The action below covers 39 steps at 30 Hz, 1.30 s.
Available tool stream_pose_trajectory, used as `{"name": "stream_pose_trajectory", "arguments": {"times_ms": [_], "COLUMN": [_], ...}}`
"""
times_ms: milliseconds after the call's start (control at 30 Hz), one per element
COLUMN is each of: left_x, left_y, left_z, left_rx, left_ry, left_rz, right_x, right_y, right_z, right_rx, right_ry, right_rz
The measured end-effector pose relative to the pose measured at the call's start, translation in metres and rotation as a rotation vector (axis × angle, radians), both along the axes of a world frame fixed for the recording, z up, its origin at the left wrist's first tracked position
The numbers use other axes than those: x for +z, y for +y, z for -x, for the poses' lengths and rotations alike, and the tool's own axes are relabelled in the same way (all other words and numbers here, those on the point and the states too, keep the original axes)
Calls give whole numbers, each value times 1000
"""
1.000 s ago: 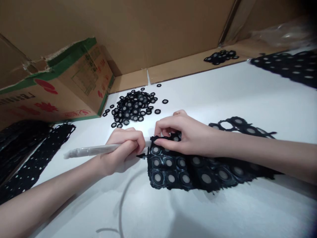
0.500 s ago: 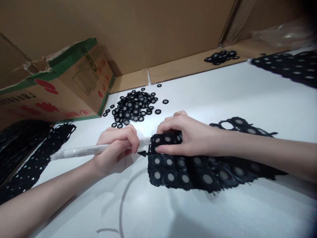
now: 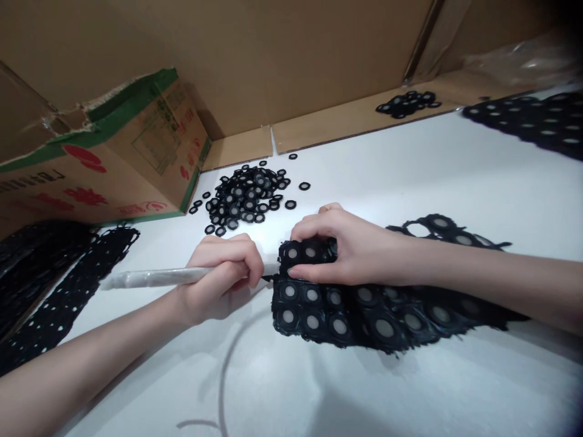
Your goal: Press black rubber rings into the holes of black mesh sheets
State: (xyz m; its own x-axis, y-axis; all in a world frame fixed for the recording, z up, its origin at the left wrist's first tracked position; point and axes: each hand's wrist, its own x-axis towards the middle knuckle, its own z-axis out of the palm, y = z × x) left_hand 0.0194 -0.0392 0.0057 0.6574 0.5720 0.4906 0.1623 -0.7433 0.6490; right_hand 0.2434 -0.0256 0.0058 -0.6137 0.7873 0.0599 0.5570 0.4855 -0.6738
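My left hand (image 3: 223, 273) is closed around a pale, stick-like tool (image 3: 152, 278), which looks wrapped in clear plastic; its front end reaches the left edge of a black rubbery sheet (image 3: 337, 309). Rows of round pieces with grey centres are set in this sheet. A small dark tip (image 3: 268, 278) shows between my left fingers and the sheet's edge. My right hand (image 3: 334, 246) grips the sheet's upper left corner, thumb on top and the other fingers bent over the far side. Under my right forearm the rest of the sheet runs off to the right.
Behind my left hand lies a heap of loose black rings (image 3: 248, 194) with grey centres. A green-edged cardboard box (image 3: 150, 152) stands at left, near a perforated black strip (image 3: 68, 303). Farther right are a smaller pile (image 3: 405, 104) and another black sheet (image 3: 532, 124).
My left hand and the stick-like tool have moved slightly right, closer to the sheet. The dark tip now meets the sheet's edge. My right hand has barely moved.
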Motion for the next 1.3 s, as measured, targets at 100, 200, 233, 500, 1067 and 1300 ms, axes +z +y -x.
{"name": "stream_pose_trajectory", "arguments": {"times_ms": [100, 200, 233, 500, 1067, 1300], "left_x": [0, 2, 3, 11, 4, 6], "left_y": [-1, -2, -2, 1, -3, -2], "left_z": [0, -1, -1, -4, -1, 2], "left_rx": [4, 20, 17, -52, -1, -71], "left_ry": [37, 52, 57, 158, -11, -87], "left_rz": [52, 161, 183, 353, 249, 321], "right_x": [0, 0, 0, 4, 12, 13], "right_y": [0, 0, 0, -1, -2, 0], "right_z": [-1, -1, -1, 1, 1, -1], "right_rx": [8, 15, 18, 24, -72, -41], "right_ry": [1, -6, -8, 3, -78, -53], "right_rz": [-2, 6, 9, 20, 202, 249]}}
